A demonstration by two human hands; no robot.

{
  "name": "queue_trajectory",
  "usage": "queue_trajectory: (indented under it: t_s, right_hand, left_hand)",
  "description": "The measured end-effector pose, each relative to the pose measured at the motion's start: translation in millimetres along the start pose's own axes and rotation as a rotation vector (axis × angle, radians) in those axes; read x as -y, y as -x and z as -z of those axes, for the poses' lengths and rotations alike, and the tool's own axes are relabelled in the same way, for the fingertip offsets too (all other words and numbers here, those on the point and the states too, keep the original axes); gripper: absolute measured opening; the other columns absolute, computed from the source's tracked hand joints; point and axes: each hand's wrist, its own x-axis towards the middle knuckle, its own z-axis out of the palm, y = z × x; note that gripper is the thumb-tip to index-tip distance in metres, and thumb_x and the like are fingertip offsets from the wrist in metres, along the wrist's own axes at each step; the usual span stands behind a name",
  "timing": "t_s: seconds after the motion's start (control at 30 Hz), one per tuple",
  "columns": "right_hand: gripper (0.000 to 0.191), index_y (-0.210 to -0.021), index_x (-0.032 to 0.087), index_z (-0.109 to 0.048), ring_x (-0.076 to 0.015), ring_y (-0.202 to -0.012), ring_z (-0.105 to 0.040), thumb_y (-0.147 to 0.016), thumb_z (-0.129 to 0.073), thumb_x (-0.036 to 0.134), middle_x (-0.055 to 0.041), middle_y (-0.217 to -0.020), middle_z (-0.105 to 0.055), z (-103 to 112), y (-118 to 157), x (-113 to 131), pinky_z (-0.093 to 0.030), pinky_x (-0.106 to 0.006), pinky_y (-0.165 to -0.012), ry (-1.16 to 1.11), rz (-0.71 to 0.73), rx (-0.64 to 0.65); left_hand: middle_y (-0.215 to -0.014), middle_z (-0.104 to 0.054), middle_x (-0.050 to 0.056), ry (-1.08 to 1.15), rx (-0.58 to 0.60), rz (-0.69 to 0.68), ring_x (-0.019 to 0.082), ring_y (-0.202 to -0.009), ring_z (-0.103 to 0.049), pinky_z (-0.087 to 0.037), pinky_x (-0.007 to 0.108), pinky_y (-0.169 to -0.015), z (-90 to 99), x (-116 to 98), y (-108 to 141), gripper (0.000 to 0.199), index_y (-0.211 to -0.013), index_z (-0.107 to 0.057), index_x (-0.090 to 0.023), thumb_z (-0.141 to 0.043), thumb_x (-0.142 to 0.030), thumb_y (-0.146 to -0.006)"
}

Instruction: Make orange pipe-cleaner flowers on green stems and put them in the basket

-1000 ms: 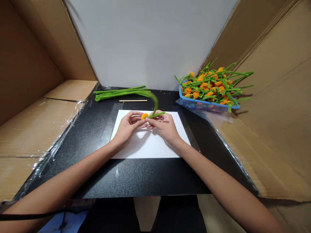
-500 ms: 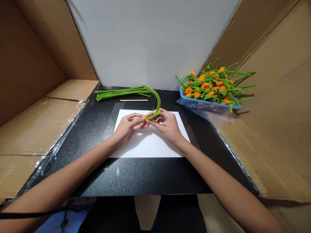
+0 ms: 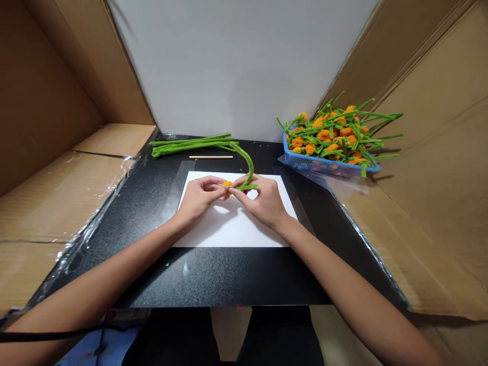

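Observation:
Over the white sheet (image 3: 229,229) my two hands meet at a small orange pipe-cleaner piece (image 3: 227,186). My left hand (image 3: 202,198) pinches the orange piece between thumb and fingers. Green pipe cleaner (image 3: 249,165) runs out from beside it; my right hand (image 3: 263,198) pinches its base next to the orange part. One long green end curves up and back to the left, while a short end points right. How the green is joined to the orange is hidden by the fingertips.
A bundle of green pipe cleaners (image 3: 190,145) lies at the back left, with a thin wooden stick (image 3: 211,157) before it. At the back right, a blue basket (image 3: 324,166) is heaped with orange-and-green pieces. Cardboard walls (image 3: 430,168) flank the black table (image 3: 229,279).
The long green end has turned and its curve looks shorter and lower. The short end now sticks out further right. More of the orange piece shows between my fingers.

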Motion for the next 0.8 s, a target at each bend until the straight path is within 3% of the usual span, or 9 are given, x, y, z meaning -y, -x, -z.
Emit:
queue_trajectory:
  t_s: [0.23,0.4,0.6,0.8]
  right_hand:
    - [0.023,-0.084,0.020,-0.073,-0.0177,-0.070,-0.061,-0.093,-0.065,0.040,-0.0065,-0.084,-0.069,6,-2,-1,-0.048,-0.032,-0.066,0.119,0.055,0.150]
    - [0.020,-0.081,0.020,-0.074,-0.0172,-0.070,-0.064,-0.092,-0.067,0.035,-0.0056,-0.083,-0.073,3,-2,3,-0.050,-0.031,-0.066,0.040,-0.039,0.089]
    - [0.019,-0.089,0.018,-0.075,-0.0199,-0.078,-0.072,-0.085,-0.073,0.037,-0.0073,-0.088,-0.076,-6,-1,3,-0.058,-0.034,-0.073,-0.305,-0.295,0.023]
    - [0.019,-0.085,0.018,-0.074,-0.0190,-0.076,-0.073,-0.083,-0.075,0.037,-0.0060,-0.085,-0.077,-4,-2,3,-0.056,-0.033,-0.074,-0.330,-0.314,0.011]
  left_hand:
    - [-0.074,-0.075,0.007,-0.065,-0.035,-0.024,0.016,-0.066,-0.069,-0.054,0.026,-0.066,-0.6,-1,0,0.033,-0.083,-0.076,-0.011,-0.089,-0.029,-0.059]
    - [-0.072,-0.074,0.005,-0.124,-0.053,-0.056,0.015,-0.065,-0.068,-0.052,0.024,-0.063,-1.4,-6,1,0.028,-0.077,-0.075,-0.012,-0.088,-0.023,-0.056]
    - [-0.064,-0.072,0.003,0.038,-0.059,0.043,0.013,-0.059,-0.065,-0.050,0.023,-0.061,-0.7,-3,-2,0.029,-0.077,-0.074,-0.013,-0.089,-0.024,-0.056]
    - [-0.069,-0.075,0.006,0.066,0.000,0.102,0.014,-0.062,-0.068,-0.054,0.027,-0.067,0.9,1,-2,0.036,-0.082,-0.075,-0.013,-0.093,-0.029,-0.055]
